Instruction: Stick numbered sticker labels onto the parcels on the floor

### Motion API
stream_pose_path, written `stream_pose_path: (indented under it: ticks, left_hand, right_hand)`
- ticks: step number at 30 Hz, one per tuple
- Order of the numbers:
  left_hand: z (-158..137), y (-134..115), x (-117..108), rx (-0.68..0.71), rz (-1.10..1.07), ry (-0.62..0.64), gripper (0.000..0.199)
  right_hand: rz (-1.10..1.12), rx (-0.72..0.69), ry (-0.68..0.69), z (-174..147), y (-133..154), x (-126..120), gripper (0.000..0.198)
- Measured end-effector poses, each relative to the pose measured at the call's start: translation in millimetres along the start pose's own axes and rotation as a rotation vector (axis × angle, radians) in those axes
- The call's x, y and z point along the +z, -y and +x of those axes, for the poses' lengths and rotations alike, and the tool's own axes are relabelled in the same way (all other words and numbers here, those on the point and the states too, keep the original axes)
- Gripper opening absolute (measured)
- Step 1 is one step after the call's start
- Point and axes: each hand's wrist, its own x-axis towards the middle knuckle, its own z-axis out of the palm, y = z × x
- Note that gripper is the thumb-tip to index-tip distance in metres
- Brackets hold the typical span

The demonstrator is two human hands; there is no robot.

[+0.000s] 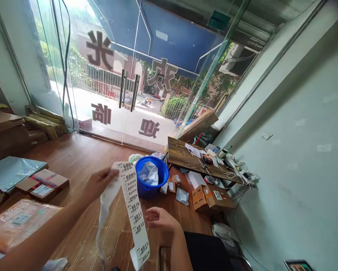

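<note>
My left hand [102, 182] pinches the top end of a long strip of white printed labels [135, 207]. The strip hangs down with a row of numbers such as 6004, 6005 and 6012, and its lower end curls. Behind it, a translucent strip [106, 205], maybe backing paper, trails from the same hand toward the floor. My right hand [161, 219] is beside the strip's right edge, fingers loosely bent with a gap to the thumb, and nothing shows in it. Whether its fingertips touch the paper is hard to tell.
A blue bin [150, 190] with a plastic bag stands ahead. Cardboard boxes [212, 197] and a grey parcel [182, 196] lie right of it, below a cluttered wooden desk [182, 152]. More parcels [43, 184] lie at left. Glass doors [123, 124] close off the far side.
</note>
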Motion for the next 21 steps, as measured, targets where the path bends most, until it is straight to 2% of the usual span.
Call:
stream_pose_path:
  ticks: [2,4,5,8,9,10,12,13,14,15,17,19,21]
  left_hand:
    - [15.8,4.3,21.1,0.035,0.087,0.108,0.051]
    - [31.8,7.0,36.5,0.144,0.228,0.183,0.046]
    - [41.0,8.1,41.9,0.214,0.303,0.221,0.045]
    - [76.8,12.1,50.1,0.456,0.500,0.366,0.042]
    - [91.3,13.9,51.1,0.521,0.572,0.391,0.040]
    - [106.5,16.1,52.0,0.551,0.645,0.365,0.038]
    - [137.7,21.8,56.1,0.460,0.753,0.184,0.038]
    - [152.9,25.2,60.3,0.341,0.741,0.095,0.043]
    - [167.7,29.0,66.3,0.190,0.655,0.063,0.051]
    - [182.1,33.0,74.1,0.038,0.507,0.104,0.058]
    - [210.2,41.4,93.3,-0.186,0.148,0.299,0.065]
    - [238.7,49.8,113.1,-0.281,-0.116,0.411,0.065]
    - [268.3,57.2,128.5,-0.305,-0.180,0.437,0.064]
  right_hand:
    - [0.089,-0.196,-0.037,23.0,30.1,-3.9,0.083]
    - [0.220,-0.393,-0.082,46.2,60.6,-2.5,0.075]
    - [0.274,-0.444,-0.118,57.5,74.5,-1.7,0.070]
    - [0.299,-0.457,-0.263,89.6,105.3,-5.6,0.055]
    - [0.288,-0.455,-0.298,100.0,111.4,-9.7,0.052]
    - [0.285,-0.460,-0.325,110.7,115.6,-14.7,0.049]
    - [0.299,-0.480,-0.380,134.6,118.7,-25.1,0.046]
    - [0.307,-0.489,-0.424,148.0,118.3,-29.6,0.046]
    - [0.311,-0.502,-0.492,162.3,116.9,-33.2,0.046]
    - [0.306,-0.517,-0.570,176.9,115.0,-36.2,0.047]
    - [0.265,-0.535,-0.690,204.2,111.2,-42.3,0.048]
    - [0.176,-0.514,-0.703,224.7,110.6,-52.5,0.045]
    - [0.085,-0.499,-0.712,236.7,115.9,-69.4,0.045]
